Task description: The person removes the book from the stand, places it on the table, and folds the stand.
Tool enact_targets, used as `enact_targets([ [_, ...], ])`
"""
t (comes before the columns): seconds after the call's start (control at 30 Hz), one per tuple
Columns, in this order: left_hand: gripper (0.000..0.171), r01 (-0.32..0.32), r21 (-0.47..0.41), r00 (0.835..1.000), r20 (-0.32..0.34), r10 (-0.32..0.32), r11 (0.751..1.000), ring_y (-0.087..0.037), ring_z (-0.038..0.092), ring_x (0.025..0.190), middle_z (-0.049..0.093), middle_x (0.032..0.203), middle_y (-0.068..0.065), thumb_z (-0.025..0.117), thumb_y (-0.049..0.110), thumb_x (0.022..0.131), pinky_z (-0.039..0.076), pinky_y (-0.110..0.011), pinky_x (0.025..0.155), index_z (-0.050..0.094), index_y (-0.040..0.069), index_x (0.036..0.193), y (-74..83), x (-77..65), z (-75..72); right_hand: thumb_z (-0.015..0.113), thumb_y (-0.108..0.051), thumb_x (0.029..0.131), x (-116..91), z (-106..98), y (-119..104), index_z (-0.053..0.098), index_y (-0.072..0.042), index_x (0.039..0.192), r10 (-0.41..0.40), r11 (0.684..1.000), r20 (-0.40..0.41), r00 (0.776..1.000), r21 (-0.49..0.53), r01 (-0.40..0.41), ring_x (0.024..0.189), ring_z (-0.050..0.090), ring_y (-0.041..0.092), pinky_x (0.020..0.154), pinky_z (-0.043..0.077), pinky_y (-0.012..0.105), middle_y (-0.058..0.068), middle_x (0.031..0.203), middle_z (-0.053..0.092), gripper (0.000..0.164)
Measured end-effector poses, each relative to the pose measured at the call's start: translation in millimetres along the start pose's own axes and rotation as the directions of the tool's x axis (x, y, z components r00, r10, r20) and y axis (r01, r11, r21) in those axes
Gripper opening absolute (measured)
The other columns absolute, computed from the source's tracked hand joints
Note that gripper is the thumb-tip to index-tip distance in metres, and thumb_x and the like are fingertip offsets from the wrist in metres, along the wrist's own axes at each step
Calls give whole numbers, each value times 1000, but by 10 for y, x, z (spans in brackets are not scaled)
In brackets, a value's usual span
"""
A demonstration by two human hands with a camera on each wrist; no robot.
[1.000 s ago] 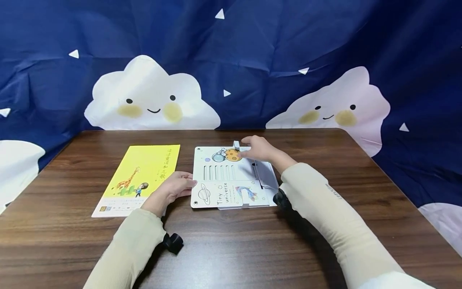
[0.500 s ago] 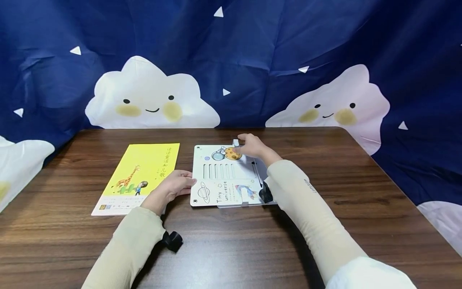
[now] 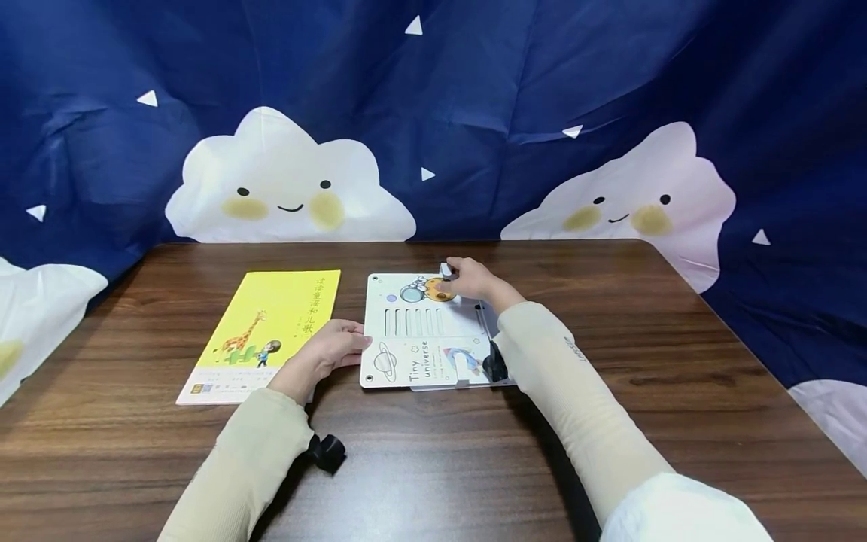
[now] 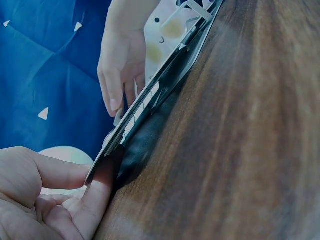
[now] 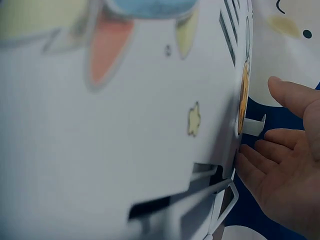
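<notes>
A white book stand (image 3: pixel 413 324) printed with an astronaut, a planet and "Tiny universe" lies low over the table. My left hand (image 3: pixel 335 345) pinches its left edge; in the left wrist view the thumb (image 4: pixel 65 172) is on the face and a finger is underneath. At the stand's upper right, my right hand (image 3: pixel 474 280) reaches to the top edge. A small white tab (image 5: pixel 255 126) sticks out there, between its spread thumb and fingers in the right wrist view. Those fingers are fairly straight, with the fingertips right at the panel's edge. A wire bracket (image 5: pixel 230 200) shows along the stand's side.
To the left, a yellow book (image 3: pixel 271 324) with a giraffe on its cover lies on the brown wooden table (image 3: pixel 420 474). My left forearm crosses near its lower corner. Behind the table hangs a dark blue curtain (image 3: pixel 460 90) with smiling clouds.
My right hand has shifted slightly left along the stand's top edge towards the tab, and its forearm has swung left over the stand's right side. My left hand keeps its hold.
</notes>
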State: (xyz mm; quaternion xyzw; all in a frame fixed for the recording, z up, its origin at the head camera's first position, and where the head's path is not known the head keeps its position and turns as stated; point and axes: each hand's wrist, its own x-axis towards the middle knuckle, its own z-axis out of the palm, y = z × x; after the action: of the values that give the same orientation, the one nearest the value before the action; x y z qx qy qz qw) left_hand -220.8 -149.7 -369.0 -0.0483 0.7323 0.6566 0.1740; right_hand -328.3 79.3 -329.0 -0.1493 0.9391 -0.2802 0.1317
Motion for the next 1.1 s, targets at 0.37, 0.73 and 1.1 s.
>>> enact_targets([
  [0.37, 11, -2, 4, 1000, -9, 2, 1000, -12, 55, 68, 56, 74, -6, 47, -4, 82, 47, -30, 69, 48, -9, 91, -18, 16, 17, 58, -31, 82, 30, 38, 52, 24, -5, 135, 41, 999, 16, 999, 0, -41, 120, 29, 25, 95, 27, 38, 12, 135, 29, 69],
  [0.73, 9, 10, 18, 1000, -26, -9, 1000, -12, 54, 68, 55, 75, -7, 47, -3, 82, 47, -30, 70, 48, -8, 90, 3, 11, 26, 59, -28, 82, -2, 34, 77, 24, -5, 135, 37, 993, 14, 999, 115, -38, 122, 25, 26, 96, 25, 38, 11, 137, 26, 68],
  [1.1, 6, -2, 16, 1000, -15, 2, 1000, -12, 55, 68, 56, 73, -6, 47, -4, 82, 47, -30, 70, 48, -7, 87, 22, -8, 23, 61, -25, 80, -15, 34, 105, 29, -1, 133, 20, 979, -9, 1000, 201, -18, 123, 23, 25, 98, 23, 37, 12, 135, 29, 67],
])
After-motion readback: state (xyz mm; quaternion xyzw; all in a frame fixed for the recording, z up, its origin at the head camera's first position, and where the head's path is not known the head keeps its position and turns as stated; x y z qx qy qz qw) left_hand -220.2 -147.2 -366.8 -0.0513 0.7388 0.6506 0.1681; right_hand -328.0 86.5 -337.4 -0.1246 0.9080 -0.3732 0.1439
